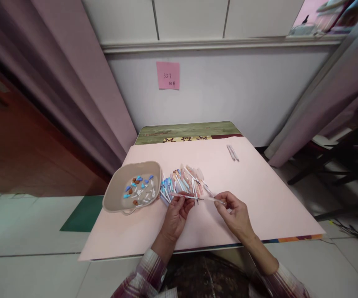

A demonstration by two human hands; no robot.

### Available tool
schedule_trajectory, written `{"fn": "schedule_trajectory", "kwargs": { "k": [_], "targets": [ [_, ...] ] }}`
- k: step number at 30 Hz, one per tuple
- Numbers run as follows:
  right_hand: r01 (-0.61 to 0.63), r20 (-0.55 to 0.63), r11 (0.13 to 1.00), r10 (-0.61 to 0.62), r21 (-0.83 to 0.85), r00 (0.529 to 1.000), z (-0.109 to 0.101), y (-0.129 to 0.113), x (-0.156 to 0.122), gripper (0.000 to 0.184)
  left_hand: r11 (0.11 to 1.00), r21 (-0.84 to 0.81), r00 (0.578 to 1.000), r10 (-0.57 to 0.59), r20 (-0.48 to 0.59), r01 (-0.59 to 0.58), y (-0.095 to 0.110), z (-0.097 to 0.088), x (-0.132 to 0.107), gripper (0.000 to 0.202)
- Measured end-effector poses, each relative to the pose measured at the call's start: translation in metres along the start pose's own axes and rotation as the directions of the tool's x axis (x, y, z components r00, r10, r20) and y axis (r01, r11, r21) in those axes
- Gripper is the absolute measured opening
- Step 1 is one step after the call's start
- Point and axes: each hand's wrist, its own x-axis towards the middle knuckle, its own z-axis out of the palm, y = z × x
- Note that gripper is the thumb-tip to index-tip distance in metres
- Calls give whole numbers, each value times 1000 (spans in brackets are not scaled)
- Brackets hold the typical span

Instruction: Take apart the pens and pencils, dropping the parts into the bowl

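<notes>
My left hand (pixel 178 212) is closed round a thin pen barrel (pixel 182 195) held level over the pink table sheet (pixel 259 194). My right hand (pixel 233 210) pinches a clear slim pen part (pixel 215 200) that lines up with the barrel's dark tip. Both hands hover just in front of a pile of several pastel pens and refills (pixel 182 182). A beige tray (pixel 117 188) with several small blue, brown and white caps sits left of the pile.
Two clear pens (pixel 232 152) lie apart at the sheet's far right. A pink sticky note (pixel 168 75) is on the wall behind. Curtains hang on both sides. A green mat (pixel 82 213) lies on the floor at left.
</notes>
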Motion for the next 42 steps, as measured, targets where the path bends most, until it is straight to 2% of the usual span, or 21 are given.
{"fn": "schedule_trajectory", "kwargs": {
  "k": [8, 24, 32, 42],
  "targets": [
    [54, -54, 988, -62, -142, 997, 0, -3, -5, 16, 1000, 9, 1000, 16, 0, -16, 1, 2, -4, 16],
    [99, 2, 979, -101, -180, 995, 13, -3, -10, 16, 999, 52, 999, -18, 50, 15, -1, 1, -3, 17],
    [204, -23, 969, -209, -141, 978, 22, -3, -8, 13, 993, 116, 997, -21, 70, 12, -3, 1, -4, 19],
    [329, -39, 928, -341, -174, 939, 30, -2, -12, 4, 993, 116, 998, -7, 61, 0, -4, 1, -3, 20]
  ]
}}
